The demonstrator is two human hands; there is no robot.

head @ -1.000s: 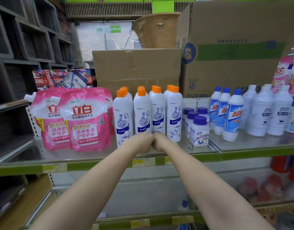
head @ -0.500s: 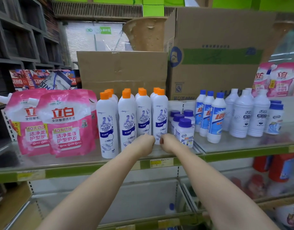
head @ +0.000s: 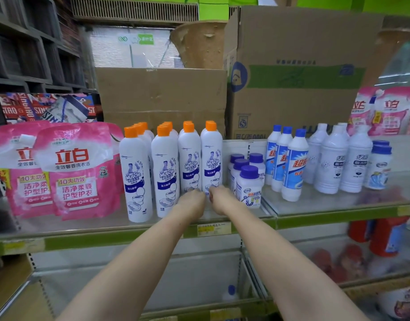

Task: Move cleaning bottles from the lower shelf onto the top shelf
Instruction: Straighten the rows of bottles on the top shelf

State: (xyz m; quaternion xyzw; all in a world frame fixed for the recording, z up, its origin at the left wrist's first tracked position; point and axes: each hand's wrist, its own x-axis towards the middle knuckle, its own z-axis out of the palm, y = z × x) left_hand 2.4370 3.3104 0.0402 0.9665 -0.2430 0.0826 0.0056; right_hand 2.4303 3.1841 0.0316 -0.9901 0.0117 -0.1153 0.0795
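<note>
A: Orange-cap bottles point(head: 163, 172), top shelf point(head: 130, 237), middle. Label says "Mr Muscle". 4 in the near row, more behind.
B: Hands?
A: Left hand point(head: 192, 202) and right hand point(head: 219, 199) touch the 2 right ones, low down. Grip? Can't tell.
B: Left side?
A: Pink bags point(head: 76, 172), "10".

Pouches point(head: 60, 167) left of bottles point(head: 171, 167), boxes point(head: 161, 98) behind.

Orange-capped bottles point(head: 163, 172): smooth white plastic, slight sheen, printed labels. Pink pouches point(head: 76, 172) at left: glossy flexible plastic film, crinkled. Cardboard boxes point(head: 292, 72) far behind: matt brown, creased, rough at edges. Top shelf point(head: 315, 205): clear glossy panel, green-painted edge strip. Small jars point(head: 249, 186): white plastic, purple caps.
</note>
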